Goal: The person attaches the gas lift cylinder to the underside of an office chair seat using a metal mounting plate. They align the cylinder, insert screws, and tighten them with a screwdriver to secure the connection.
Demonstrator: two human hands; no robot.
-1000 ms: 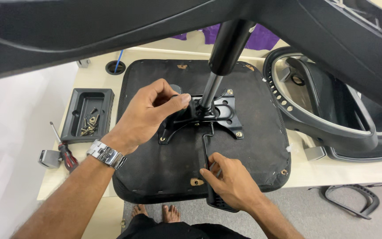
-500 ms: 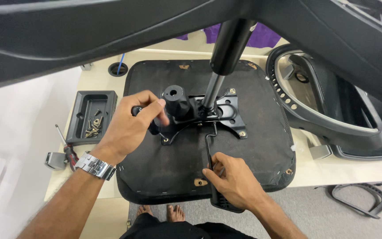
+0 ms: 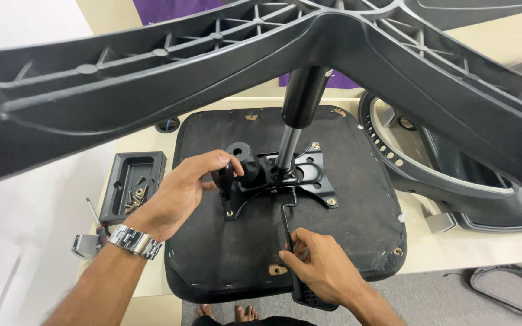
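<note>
Head view | left hand [image 3: 179,193] grips knob [image 3: 223,178] | right hand [image 3: 321,268] closed on lever [image 3: 286,223]

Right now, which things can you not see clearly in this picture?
- Head view: the lever end is hidden under the right hand.
- The knob is partly covered by the left hand.
- Screws in the tray are too small to count.
- The chair base is cut off by the edges.

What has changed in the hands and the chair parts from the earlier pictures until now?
The left hand moved left off the metal mounting plate and took hold of the black knob at its side. The right hand stayed closed on the black lever, and the seat cushion and screw tray kept their places.
</note>
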